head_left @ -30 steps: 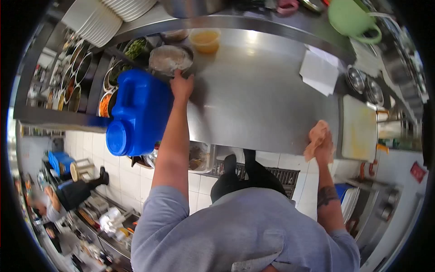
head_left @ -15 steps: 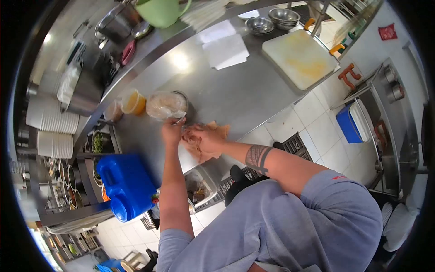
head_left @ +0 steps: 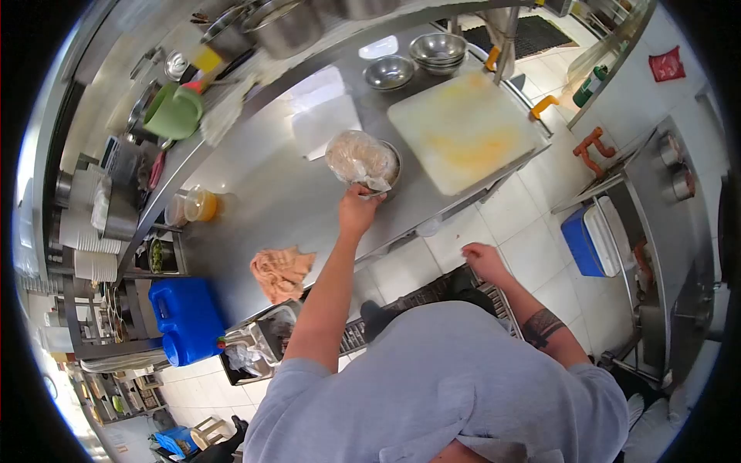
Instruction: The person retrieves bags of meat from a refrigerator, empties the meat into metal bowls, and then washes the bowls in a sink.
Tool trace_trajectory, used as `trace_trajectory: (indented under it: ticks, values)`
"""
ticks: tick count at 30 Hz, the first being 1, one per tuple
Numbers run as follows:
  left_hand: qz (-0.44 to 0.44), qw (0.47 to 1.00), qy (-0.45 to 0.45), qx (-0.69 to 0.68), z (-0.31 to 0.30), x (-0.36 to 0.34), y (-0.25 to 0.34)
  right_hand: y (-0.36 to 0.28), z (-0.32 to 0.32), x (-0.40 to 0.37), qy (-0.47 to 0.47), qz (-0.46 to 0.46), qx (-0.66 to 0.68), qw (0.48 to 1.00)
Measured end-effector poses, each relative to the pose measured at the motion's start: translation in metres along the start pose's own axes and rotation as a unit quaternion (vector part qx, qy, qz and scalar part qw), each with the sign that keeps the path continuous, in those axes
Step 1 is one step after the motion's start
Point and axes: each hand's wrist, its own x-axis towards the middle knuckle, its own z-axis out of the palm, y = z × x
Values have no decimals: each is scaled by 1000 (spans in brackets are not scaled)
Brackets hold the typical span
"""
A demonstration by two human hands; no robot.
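Observation:
My left hand [head_left: 360,210] grips the near edge of a metal bowl [head_left: 396,171] above the steel counter. In the bowl lies a clear plastic bag [head_left: 359,157] with pale, pinkish contents that I cannot make out; its gathered end is by my fingers. My right hand [head_left: 485,263] hangs off the counter's edge over the floor, loosely curled with fingers a little apart and nothing visible in it. An orange-pink cloth [head_left: 282,272] lies crumpled on the counter, left of my left forearm.
A stained white cutting board [head_left: 459,135] lies at the counter's right end, near metal bowls [head_left: 438,51] and white paper sheets [head_left: 324,123]. Lidded tubs [head_left: 200,205] stand at the left, with a blue jerrycan [head_left: 185,316] below them. A shelf [head_left: 255,89] overhangs the back.
My left hand has carried the bowl and bag rightward along the counter. My right hand has let go of the cloth, which stays behind, and has drawn back to the right.

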Motion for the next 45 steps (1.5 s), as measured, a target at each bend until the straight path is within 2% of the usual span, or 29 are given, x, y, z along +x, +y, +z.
trace_trajectory:
  ticks: [3, 5, 6, 7, 8, 9, 11, 12, 13, 14, 15, 17, 18, 19, 20, 21, 22, 24, 25, 26, 27, 28, 30, 32, 34, 36, 39, 41, 45]
  values:
    - [-4, 999, -41, 31, 34, 18, 21, 45, -117, 38, 45, 119, 120, 985]
    - [-124, 978, -124, -114, 41, 28, 30, 52, -198, 76, 115, 99, 237, 960]
    - [-122, 977, -132, -111, 43, 35, 46, 41, -235, 99, 162, 103, 320, 928]
    - [-202, 967, -102, -120, 38, 37, 73, 53, -272, 131, 170, 62, 263, 948]
    - [-283, 948, -67, -128, 35, 39, 86, 51, -304, 164, 226, 102, 342, 906]
    - [-287, 947, -67, -124, 39, 43, 81, 44, -332, 196, 251, 127, 372, 884]
    - [-130, 985, -89, 70, 44, 57, 58, 10, -369, 238, 291, 142, 381, 866]
    - [-96, 982, -109, 120, 39, 68, 42, -9, -383, 253, 285, 141, 383, 867]
    - [-99, 982, -103, 123, 40, 74, 15, -28, -393, 266, 279, 171, 313, 892]
    - [25, 958, -1, 286, 43, 77, -15, -39, -399, 282, 272, 199, 241, 910]
    - [146, 883, 99, 434, 45, 81, -30, -41, -403, 299, 268, 196, 243, 911]
    - [149, 865, 137, 459, 39, 66, 44, -32, -406, 325, 125, 173, 131, 968]
    - [151, 846, 173, 482, 39, 57, 71, -33, -401, 333, 107, 150, 94, 979]
    - [138, 846, 174, 485, 42, 58, 68, -33, -400, 342, 94, 149, 89, 980]
    - [83, 901, 129, 406, 45, 66, 64, -32, -404, 351, 53, 149, -62, 985]
    - [31, 944, 84, 317, 47, 73, 59, -37, -406, 357, 15, 143, -211, 967]
    - [40, 932, 73, 353, 47, 74, 55, -58, -400, 331, 101, 129, -147, 975]
    - [20, 941, 50, 333, 41, 76, 54, -56, -426, 302, 106, 33, -293, 950]
    - [6, 949, 25, 315, 34, 76, 55, -37, -449, 283, 76, -45, -414, 906]
    - [26, 961, 37, 271, 23, 72, 60, -87, -430, 208, 202, 63, -103, 972]
    - [22, 962, 38, 270, 15, 73, 49, -118, -424, 148, 175, 53, -97, 978]
    - [44, 973, 37, 223, 9, 76, 37, -87, -430, 109, 178, 27, -53, 982]
    - [73, 982, 38, 167, -3, 87, 28, -91, -382, 32, 191, 77, 46, 977]
    - [56, 997, -40, 47, -13, 82, 31, -91, -331, 9, 148, 137, 50, 978]
    - [76, 996, -33, 13, -14, 75, 43, -75, -273, 8, 191, 131, 112, 966]
    - [99, 995, -17, -17, -18, 75, 63, -101, -219, 2, 153, 166, 239, 944]
    - [133, 990, 49, -6, -25, 83, 93, -114, -152, 19, 70, 97, 209, 971]
    - [242, 962, 87, 95, -31, 95, 106, -151, -125, 36, 16, 88, 188, 978]
    - [263, 947, 99, 158, -39, 99, 127, -199, -99, 77, -83, 42, 161, 983]
